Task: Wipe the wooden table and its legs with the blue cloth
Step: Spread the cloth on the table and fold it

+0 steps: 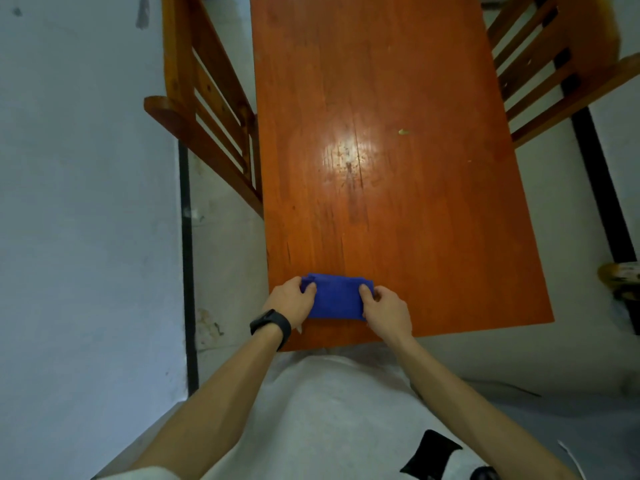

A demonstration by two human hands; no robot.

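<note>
A folded blue cloth [335,296] lies on the orange wooden table [398,188], close to its near edge and left corner. My left hand [291,299], with a black watch on the wrist, pinches the cloth's left end. My right hand [386,311] pinches its right end. A small pale-green speck [402,132] and some scuffed marks show on the tabletop around a bright light reflection in the middle. The table legs are hidden under the top.
A wooden slatted chair [207,109] stands against the table's left side and another chair [554,71] at the far right. A pale wall [86,202] runs close along the left. A dark object [621,275] sits on the floor at the right.
</note>
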